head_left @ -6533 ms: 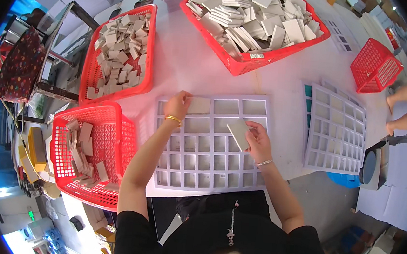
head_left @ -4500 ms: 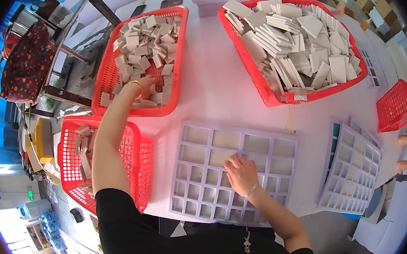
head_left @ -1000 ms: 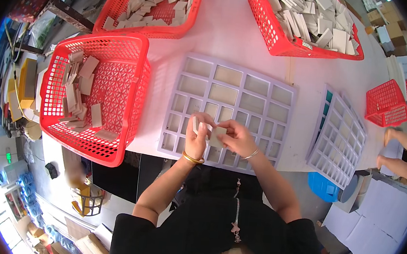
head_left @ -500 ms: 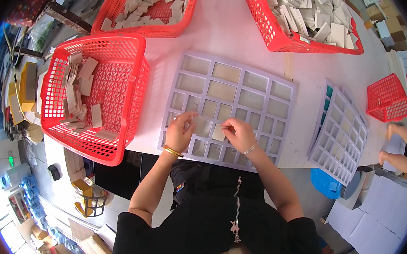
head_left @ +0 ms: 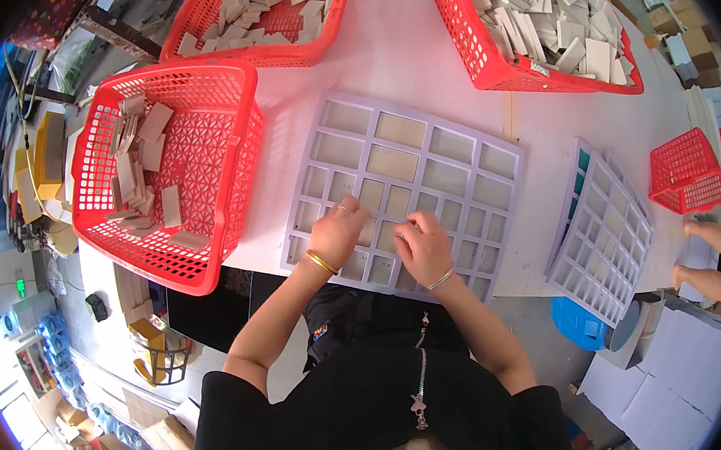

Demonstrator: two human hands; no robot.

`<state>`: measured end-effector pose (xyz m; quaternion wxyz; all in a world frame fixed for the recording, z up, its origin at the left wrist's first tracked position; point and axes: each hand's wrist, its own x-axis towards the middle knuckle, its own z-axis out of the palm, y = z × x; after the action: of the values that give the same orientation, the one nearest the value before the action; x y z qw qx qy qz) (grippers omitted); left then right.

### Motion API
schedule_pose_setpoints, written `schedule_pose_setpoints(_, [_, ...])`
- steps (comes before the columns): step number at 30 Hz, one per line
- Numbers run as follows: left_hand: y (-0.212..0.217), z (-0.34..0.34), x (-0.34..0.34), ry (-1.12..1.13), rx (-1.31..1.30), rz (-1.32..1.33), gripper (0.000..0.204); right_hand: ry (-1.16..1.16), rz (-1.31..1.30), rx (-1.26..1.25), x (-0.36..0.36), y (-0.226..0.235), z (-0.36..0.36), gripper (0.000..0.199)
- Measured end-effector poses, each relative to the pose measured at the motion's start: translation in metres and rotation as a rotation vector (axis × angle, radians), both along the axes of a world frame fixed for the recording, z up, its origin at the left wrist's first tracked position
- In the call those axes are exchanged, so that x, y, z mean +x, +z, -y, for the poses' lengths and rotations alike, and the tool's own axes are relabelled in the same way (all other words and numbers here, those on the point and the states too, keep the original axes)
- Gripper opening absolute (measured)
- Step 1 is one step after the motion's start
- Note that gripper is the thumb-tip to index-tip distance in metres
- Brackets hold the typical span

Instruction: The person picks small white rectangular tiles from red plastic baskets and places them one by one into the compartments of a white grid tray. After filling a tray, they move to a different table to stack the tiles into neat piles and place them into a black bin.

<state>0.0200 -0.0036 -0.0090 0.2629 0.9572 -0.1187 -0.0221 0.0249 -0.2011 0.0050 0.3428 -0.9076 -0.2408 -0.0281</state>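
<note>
Roughly left-right, long axis of lilac tray (slightly slanted)

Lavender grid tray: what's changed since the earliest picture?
The left hand moved down from the top row; the right hand released its large tile. One now sits in the second row, and two small tiles in the third. The red baskets stayed put.

With the left grip and right grip covering parts of the lilac tray, I can't tell whether either holds anything, and my view crops two red baskets.
</note>
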Motion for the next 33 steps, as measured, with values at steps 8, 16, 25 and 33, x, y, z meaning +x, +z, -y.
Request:
schedule_pose_setpoints(8, [0.008, -0.003, -0.011, -0.15, 0.187, -0.002, 0.026, 0.09, -0.123, -0.319, -0.016, 0.008, 0.002, 0.019])
schedule_pose_setpoints(16, [-0.035, -0.075, -0.032, 0.469, -0.053, 0.16, 0.045, -0.606, 0.04, -0.203, -0.042, -0.023, 0.126, 0.056])
schedule_pose_setpoints(25, [-0.016, -0.057, -0.05, 0.704, -0.49, 0.013, 0.028, -0.819, -0.146, 0.401, -0.069, -0.052, 0.143, 0.046])
schedule_pose_setpoints(33, [0.034, 0.087, -0.046, 0.263, -1.023, -0.193, 0.046, -1.151, -0.064, 0.332, -0.078, 0.019, 0.312, 0.037])
